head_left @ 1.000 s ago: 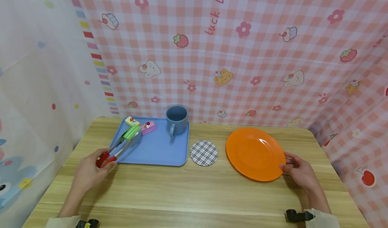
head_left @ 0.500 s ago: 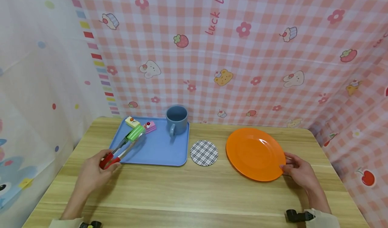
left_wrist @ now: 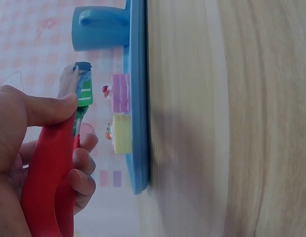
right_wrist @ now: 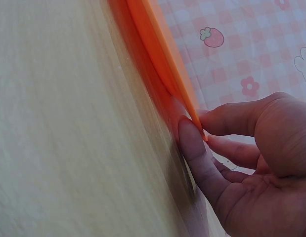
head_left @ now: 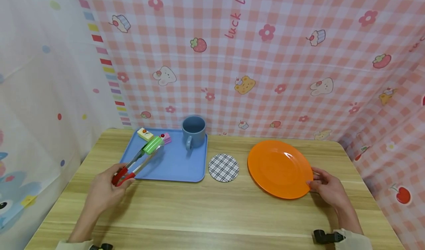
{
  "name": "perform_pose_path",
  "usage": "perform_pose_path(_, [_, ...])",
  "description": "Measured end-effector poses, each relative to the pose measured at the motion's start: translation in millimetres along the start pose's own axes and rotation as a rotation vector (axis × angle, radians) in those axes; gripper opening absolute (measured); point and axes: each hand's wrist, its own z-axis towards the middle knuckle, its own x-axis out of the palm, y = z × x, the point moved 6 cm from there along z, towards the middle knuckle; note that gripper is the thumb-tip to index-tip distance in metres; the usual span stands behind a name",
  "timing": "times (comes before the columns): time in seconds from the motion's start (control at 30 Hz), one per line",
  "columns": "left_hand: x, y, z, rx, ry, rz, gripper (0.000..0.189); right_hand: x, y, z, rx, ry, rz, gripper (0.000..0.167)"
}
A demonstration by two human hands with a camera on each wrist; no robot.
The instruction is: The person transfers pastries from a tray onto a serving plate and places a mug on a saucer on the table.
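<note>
The left grip (head_left: 105,189) holds red-handled metal tongs (head_left: 119,175) pinching a green oblong cake (head_left: 153,145) above the blue rectangular tray (head_left: 180,165), which bears a yellow cake (head_left: 145,134), a pink cake (head_left: 167,138) and, by its right edge, a blue-grey mug (head_left: 194,134). A round checked coaster (head_left: 224,168) separates tray from orange plate (head_left: 280,168), whose right rim the right grip (head_left: 329,188) pinches.

Your left hand (left_wrist: 9,133) grips the red-handled tongs (left_wrist: 49,173), your thumb on one side and fingers curled on the other, with a green-and-white striped piece (left_wrist: 85,94) at their tips, apart from the blue tray (left_wrist: 139,98). On that tray you have a purple cake (left_wrist: 121,94) between the blue mug (left_wrist: 103,39) and a yellow cake (left_wrist: 123,134), the wood-grained tabletop (left_wrist: 232,118) alongside.
</note>
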Motion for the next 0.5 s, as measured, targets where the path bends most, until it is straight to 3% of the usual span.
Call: perform_pose_path(0.5, [2.4, -12.6, -1.3, 0.02, -0.009, -0.038, 0.055, -0.4, 2.3, -1.9, 0.004, -0.002, 0.001, 0.066])
